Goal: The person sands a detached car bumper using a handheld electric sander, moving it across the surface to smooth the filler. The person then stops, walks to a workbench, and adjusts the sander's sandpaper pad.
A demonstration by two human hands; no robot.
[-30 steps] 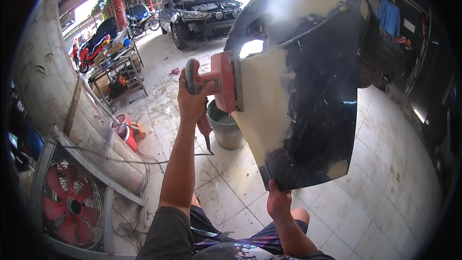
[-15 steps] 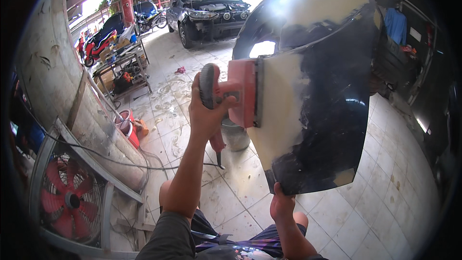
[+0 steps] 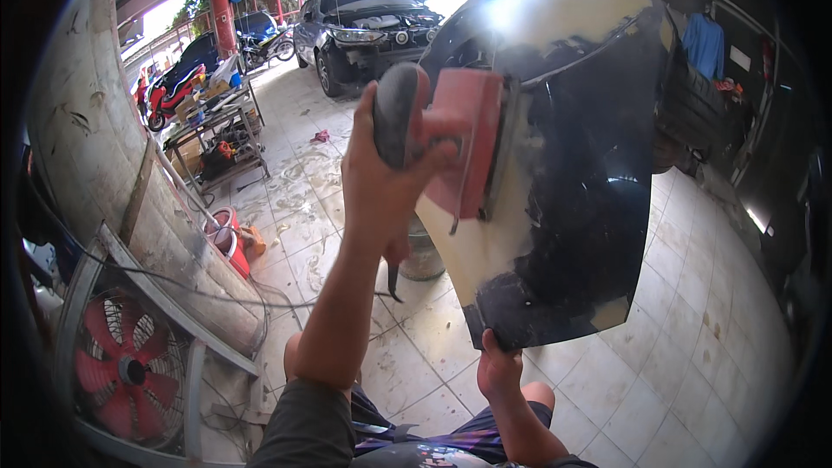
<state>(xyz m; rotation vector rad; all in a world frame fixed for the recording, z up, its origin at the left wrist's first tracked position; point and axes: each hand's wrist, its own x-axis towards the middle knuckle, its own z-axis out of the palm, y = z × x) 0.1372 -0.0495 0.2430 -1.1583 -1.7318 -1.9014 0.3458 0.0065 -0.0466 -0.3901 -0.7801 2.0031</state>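
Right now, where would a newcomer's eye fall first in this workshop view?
On the large dark car body panel, patched with cream, right of centre, its lower-left corner in the right hand. Over its left part, the left hand holds a red power sander. A red-bladed fan stands at lower left.

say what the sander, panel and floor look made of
Sander: evenly red body, likely plastic; dark, matte grip, perhaps rubber. Panel: plastic or metal, unclear; dark areas glossy, mirroring light, cream patches dull, like filler. Floor: pale gridded squares, probably ceramic tile, stained.
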